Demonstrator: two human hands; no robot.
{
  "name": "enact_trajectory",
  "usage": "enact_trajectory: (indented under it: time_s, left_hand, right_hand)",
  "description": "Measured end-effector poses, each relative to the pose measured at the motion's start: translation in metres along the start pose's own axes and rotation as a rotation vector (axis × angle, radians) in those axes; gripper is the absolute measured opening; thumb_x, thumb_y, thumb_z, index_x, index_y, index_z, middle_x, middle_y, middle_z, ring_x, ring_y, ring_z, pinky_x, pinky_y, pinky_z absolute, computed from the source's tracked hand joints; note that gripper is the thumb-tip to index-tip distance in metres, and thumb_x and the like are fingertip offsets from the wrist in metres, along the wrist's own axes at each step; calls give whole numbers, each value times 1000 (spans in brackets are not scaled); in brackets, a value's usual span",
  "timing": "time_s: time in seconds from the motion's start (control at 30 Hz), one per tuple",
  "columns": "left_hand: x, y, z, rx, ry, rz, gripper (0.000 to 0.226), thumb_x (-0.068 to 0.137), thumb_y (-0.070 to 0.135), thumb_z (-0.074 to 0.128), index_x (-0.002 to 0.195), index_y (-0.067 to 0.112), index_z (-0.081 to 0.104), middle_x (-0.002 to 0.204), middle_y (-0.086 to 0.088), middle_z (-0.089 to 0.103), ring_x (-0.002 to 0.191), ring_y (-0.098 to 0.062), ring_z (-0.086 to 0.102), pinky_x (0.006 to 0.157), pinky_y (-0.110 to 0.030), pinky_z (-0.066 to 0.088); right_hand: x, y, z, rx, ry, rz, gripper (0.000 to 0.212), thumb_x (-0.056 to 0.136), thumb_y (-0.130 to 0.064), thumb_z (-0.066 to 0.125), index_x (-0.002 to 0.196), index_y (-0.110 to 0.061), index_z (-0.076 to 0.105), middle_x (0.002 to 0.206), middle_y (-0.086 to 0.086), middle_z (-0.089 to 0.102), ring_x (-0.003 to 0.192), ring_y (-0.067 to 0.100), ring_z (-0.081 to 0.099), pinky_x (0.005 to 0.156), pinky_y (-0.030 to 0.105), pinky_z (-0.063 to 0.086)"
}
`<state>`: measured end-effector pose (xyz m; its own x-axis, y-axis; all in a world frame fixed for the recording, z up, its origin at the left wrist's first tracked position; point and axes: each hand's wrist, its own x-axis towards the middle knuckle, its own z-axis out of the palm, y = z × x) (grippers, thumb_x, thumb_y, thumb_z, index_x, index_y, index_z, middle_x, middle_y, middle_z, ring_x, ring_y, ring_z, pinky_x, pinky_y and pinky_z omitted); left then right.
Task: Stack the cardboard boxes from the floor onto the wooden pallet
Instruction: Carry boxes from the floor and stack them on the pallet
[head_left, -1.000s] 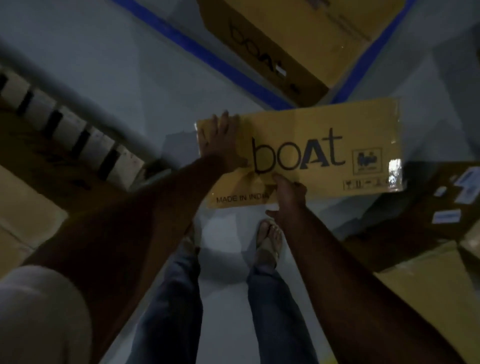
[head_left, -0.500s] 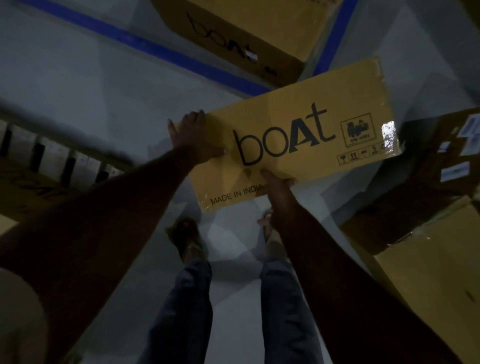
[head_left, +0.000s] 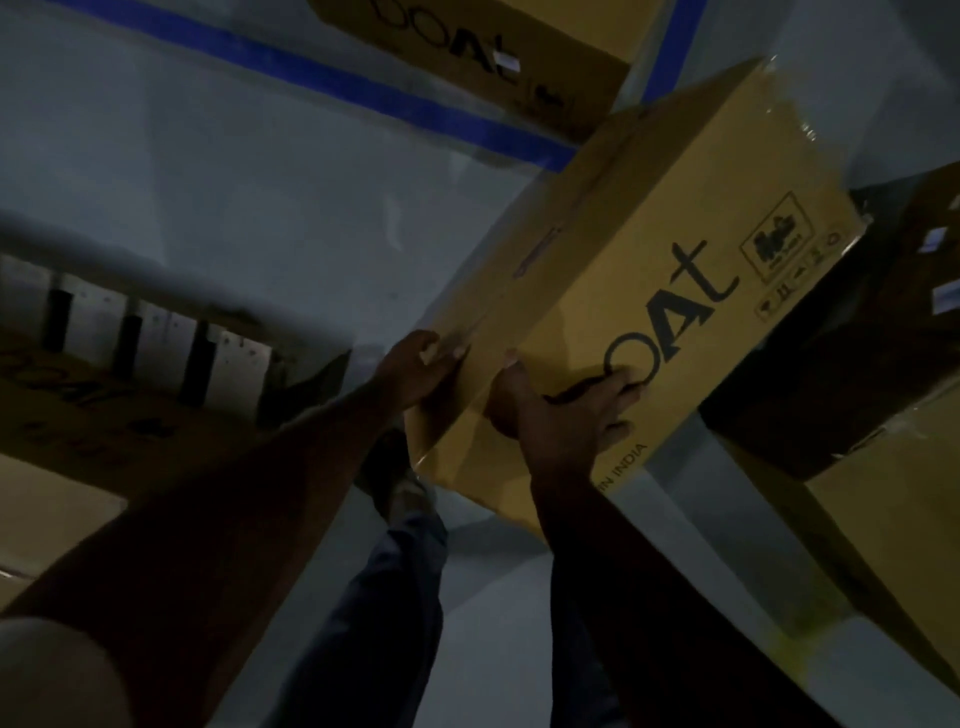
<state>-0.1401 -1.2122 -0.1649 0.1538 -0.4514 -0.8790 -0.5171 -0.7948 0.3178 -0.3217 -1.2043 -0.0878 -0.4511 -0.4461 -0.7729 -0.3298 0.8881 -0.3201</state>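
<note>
A long yellow cardboard box printed "boAt" is off the floor, tilted, its far end pointing up and right. My left hand grips its near left edge, thumb on the top face. My right hand lies on the printed side with fingers spread over the lettering and thumb around the near corner. The wooden pallet shows pale slats at the left, with a box resting on it.
Another "boAt" box lies on the floor at the top, inside blue tape lines. A dark brown box and a yellow box sit at the right. My legs and one foot stand on grey floor below.
The box has swung round and risen, so its end now points up-right and a second face shows. Both hands shifted to its near end. The view tilted.
</note>
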Motion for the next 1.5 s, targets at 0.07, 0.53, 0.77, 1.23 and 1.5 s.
enact_trajectory:
  time_s: [0.07,0.53,0.77,1.23,1.5]
  left_hand:
    - [13,-4,-1,-36,-54,-91,117,68,89,62,157,22,27,163,-8,31,141,-34,42,110,-52,44]
    - [32,-24,26,-194,-4,21,73,70,85,64,88,15,76,85,-2,75,79,-18,72,78,-36,59]
    - [-71,0,-17,-659,106,87,40,83,42,80,112,13,78,110,6,75,102,-8,71,97,-30,52]
    - [-481,18,-67,-1394,558,105,12,92,13,66,91,15,78,89,-3,76,84,-18,72,78,-32,51]
    - [-658,-88,-44,-1663,834,258,28,85,22,73,112,15,77,96,-9,76,86,-28,70,74,-34,54]
  right_hand:
    - [0,-1,3,-10,61,-6,130,71,-76,69,162,-30,-11,170,-9,-20,157,37,-14,120,63,19]
    - [7,41,-20,53,290,-269,110,78,-88,31,165,-30,-2,173,-8,-9,159,21,-10,124,59,-2]
    - [-21,6,-109,322,31,-385,110,78,-95,35,164,-33,8,173,-12,3,159,13,5,127,53,15]
    - [-267,-105,-283,284,-671,-551,49,104,-22,48,152,-33,46,137,-2,64,118,27,66,85,40,61]
    - [-425,-74,-266,35,-906,-711,71,78,-42,64,148,-41,47,144,1,60,128,34,59,99,54,54]
